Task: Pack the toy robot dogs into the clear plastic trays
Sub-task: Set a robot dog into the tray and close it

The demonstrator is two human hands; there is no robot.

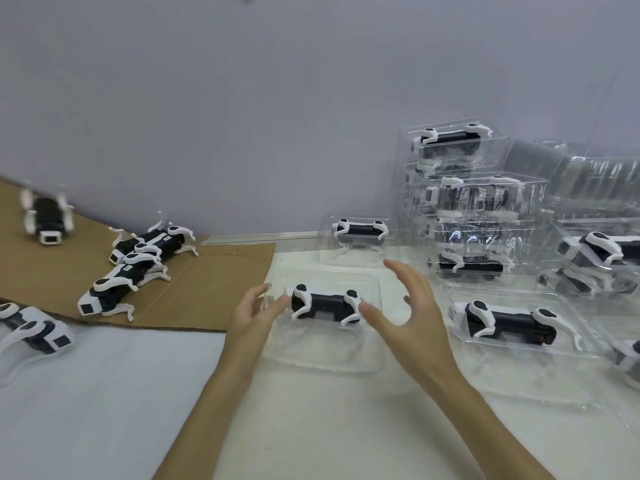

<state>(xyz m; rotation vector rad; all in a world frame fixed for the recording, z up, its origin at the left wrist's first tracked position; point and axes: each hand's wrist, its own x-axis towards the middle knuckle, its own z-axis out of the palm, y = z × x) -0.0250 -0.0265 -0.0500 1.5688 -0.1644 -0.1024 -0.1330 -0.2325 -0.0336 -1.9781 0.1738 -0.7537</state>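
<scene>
Lying on its side in a clear plastic tray at the middle of the table, a black-and-white toy robot dog sits between both hands. The left hand is released, its straight fingertips at the tray's left rim. The right hand is spread open and grasps nothing, its thumb just beside the dog's rear leg. Loose dogs lie on cardboard to the left. Filled trays are stacked to the right.

White table, flattened cardboard at left, clear plastic trays at right, possibly a grey sheet
</scene>
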